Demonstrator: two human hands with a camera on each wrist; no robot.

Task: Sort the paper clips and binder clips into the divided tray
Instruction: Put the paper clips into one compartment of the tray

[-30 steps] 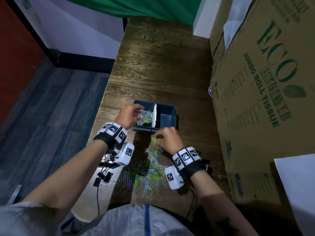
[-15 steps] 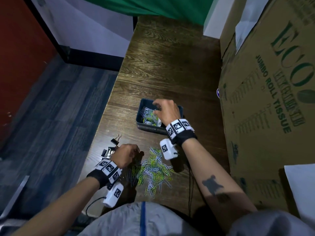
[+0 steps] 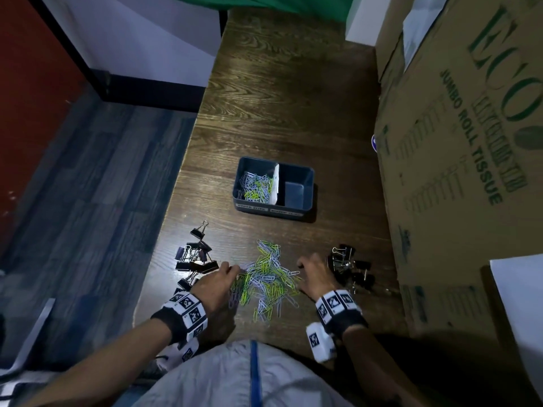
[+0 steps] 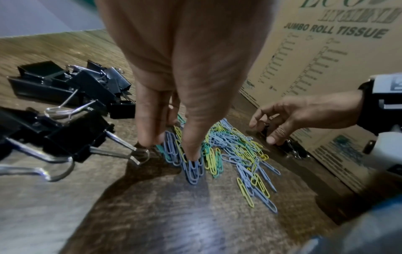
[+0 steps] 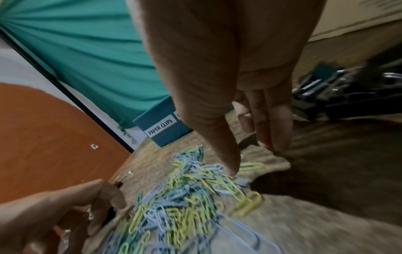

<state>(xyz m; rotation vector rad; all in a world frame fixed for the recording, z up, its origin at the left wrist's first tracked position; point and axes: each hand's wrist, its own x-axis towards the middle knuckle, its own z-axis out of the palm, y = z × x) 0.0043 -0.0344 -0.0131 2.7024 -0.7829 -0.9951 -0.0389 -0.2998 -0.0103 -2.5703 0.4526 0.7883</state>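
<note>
Both grips — left hand (image 3: 216,284) & right hand (image 3: 316,279) — flank paper clips (image 3: 266,277).

A dark wood-grain worktop (image 3: 293,92) is seen beside grey-blue plank flooring (image 3: 88,201). A white wall (image 3: 141,39) with a black skirting (image 3: 152,92) is met by a red panel (image 3: 26,98); green cloth (image 3: 288,4) is hung behind. A large cardboard box (image 3: 470,142) is stood at the right.

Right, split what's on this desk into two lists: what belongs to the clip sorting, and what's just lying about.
Part of the job:
- divided tray, paper clips already in its left compartment
- loose paper clips
- left binder clips
- right binder clips
- left hand, right hand

Just lying about:
- tissue carton
- green cloth
- white sheet
</note>
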